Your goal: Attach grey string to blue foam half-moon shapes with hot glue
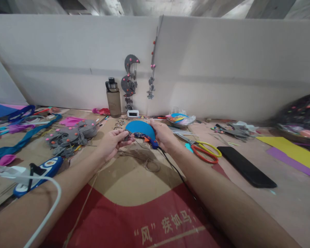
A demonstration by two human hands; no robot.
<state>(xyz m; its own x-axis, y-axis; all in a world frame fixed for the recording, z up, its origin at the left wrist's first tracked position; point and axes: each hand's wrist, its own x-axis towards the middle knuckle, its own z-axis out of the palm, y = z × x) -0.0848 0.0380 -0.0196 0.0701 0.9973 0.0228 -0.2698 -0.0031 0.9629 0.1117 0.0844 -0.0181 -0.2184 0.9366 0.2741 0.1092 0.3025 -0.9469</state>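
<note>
My left hand [116,142] is closed in a pinch on a small grey piece [126,135], from which a thin grey string trails to the right. My right hand [162,135] has its fingers bent at the right edge of a bright blue rounded sheet [139,126]; some of its fingers are hidden. Right in front of that sheet, close to my right palm, is a dark blue glue gun [154,143] with an orange trigger and a black cord. A loop of grey string [152,166] lies on the cardboard [124,186] below my hands.
Scissors [206,151] with red and yellow handles and a black phone [246,167] lie right. A bottle [113,100] and small clock [133,113] stand behind. Grey decorated pieces [69,136] and a blue-white tool [38,175] lie left. Grey moon garlands [129,75] hang ahead.
</note>
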